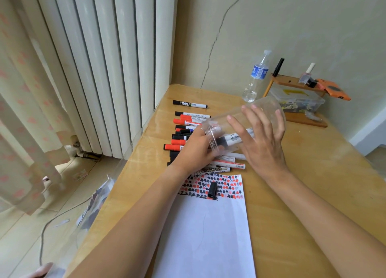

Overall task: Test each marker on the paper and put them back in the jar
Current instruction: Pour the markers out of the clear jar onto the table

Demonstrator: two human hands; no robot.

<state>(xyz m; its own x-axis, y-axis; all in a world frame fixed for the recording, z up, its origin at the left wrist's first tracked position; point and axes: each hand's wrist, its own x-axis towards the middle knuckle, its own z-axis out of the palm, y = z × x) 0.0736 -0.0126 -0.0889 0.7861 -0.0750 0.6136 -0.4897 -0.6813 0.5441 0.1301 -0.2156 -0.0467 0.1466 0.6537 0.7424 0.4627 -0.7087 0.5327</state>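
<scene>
Your wooden surface carries: marker pile at left, white paper w/ loose black cap, water bottle, wooden rack far right.

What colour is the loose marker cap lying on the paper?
Black; the marker cap lies on the scribbled part of the paper, seen in the head view.
</scene>
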